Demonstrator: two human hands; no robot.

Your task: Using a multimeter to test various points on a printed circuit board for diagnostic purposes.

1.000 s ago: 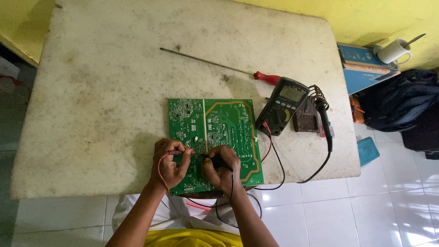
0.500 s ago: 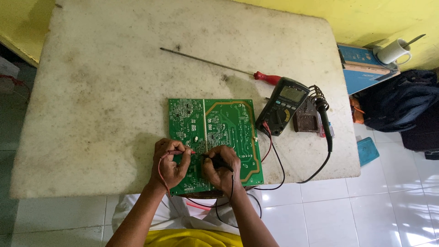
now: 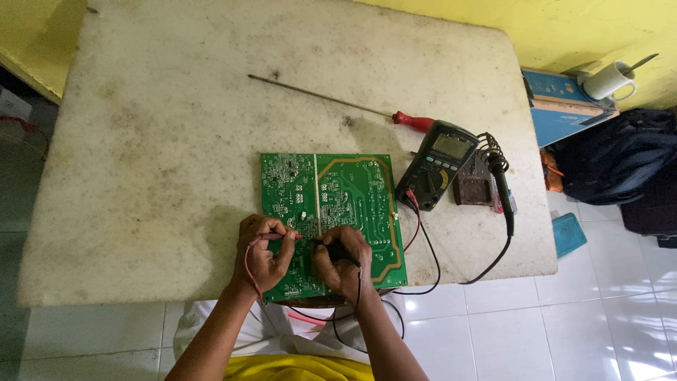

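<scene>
Nothing has shifted since earlier: red probe point(image 3: 282, 236) is pinched by left hand point(image 3: 262, 257), black probe point(image 3: 337, 248) by right hand point(image 3: 343, 262), tips on board point(image 3: 331, 204). Probing is under way; the meter point(image 3: 437, 166) would be read next.

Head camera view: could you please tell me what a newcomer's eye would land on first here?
The bright green circuit board stands out first, lying at the near edge of the worn white table. Over its near part, the left hand holds a red probe and the right hand a black probe, tips on the board. Just right of the board sits a dark multimeter, with a red-handled screwdriver lying beyond it.
</scene>
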